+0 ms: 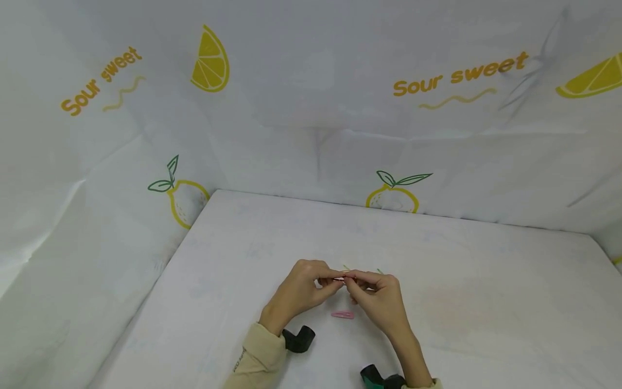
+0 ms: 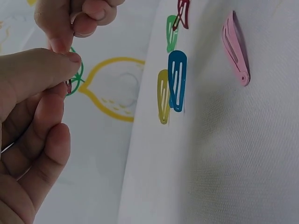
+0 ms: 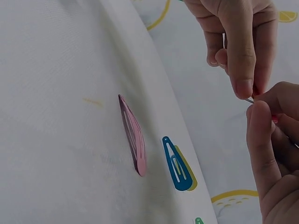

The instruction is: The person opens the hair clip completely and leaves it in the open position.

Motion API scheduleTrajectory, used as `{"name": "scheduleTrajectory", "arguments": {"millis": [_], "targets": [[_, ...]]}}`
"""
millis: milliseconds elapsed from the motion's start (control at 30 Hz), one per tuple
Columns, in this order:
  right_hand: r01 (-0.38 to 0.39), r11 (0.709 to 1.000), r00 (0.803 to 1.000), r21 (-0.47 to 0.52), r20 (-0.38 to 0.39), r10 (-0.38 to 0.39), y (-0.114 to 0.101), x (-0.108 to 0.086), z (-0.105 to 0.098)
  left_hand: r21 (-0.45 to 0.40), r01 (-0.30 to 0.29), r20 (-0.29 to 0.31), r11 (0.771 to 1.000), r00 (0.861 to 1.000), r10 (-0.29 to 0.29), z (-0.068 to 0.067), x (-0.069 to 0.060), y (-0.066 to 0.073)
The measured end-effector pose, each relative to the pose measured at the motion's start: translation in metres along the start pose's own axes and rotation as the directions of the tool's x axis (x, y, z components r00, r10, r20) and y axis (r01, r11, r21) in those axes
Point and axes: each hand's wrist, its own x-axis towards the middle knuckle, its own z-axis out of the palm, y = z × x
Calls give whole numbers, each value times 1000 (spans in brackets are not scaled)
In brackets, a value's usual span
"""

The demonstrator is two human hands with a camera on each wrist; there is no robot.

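Both hands meet over the table, fingertips nearly touching. My left hand [image 1: 303, 283] and my right hand [image 1: 381, 300] pinch a small red hair clip [image 3: 274, 119] between them. Fingers cover most of that clip; only red bits and a thin metal edge show. Below the hands lies a pink snap hair clip [image 1: 343, 315]. In the left wrist view, a blue hair clip [image 2: 183, 79] overlaps a yellow hair clip [image 2: 163, 116]. Beyond these are a green hair clip [image 2: 171, 45] and dark red clip shapes [image 2: 183, 18] at the frame's top.
The clips lie on a white-covered table [image 1: 486, 302]. Behind it and at the left stand white sheets [image 1: 311, 162] printed with lemons and lettering. Black curved pieces [image 1: 299, 339] sit by each wrist, near the beige sleeve [image 1: 262, 351].
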Motion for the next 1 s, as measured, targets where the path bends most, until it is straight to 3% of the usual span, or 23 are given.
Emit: {"name": "scheduleTrajectory", "arguments": {"millis": [167, 333, 467, 567, 767, 900, 1000], "targets": [[87, 989, 995, -115, 54, -82, 1, 0, -4, 53, 3, 32, 999, 999, -5, -3, 0, -1], [281, 923, 960, -265, 69, -272, 2, 1, -8, 71, 2, 45, 997, 999, -6, -8, -1, -2], [366, 876, 929, -312, 80, -360, 3, 2, -7, 76, 3, 50, 997, 999, -6, -9, -2, -3], [376, 864, 925, -335, 80, -372, 3, 3, -4, 92, 14, 32, 996, 999, -17, -10, -2, -3], [313, 873, 949, -375, 79, -307, 1, 7, 7, 178, 20, -25, 984, 1000, -16, -13, -4, -8], [269, 881, 963, -388, 81, -258, 1, 9, 15, 228, 23, -2, 973, 1000, -23, -16, -7, -12], [257, 873, 965, -415, 66, -252, 1, 12, 20, 260, 13, 33, 966, 999, -23, -19, -7, -15]]}}
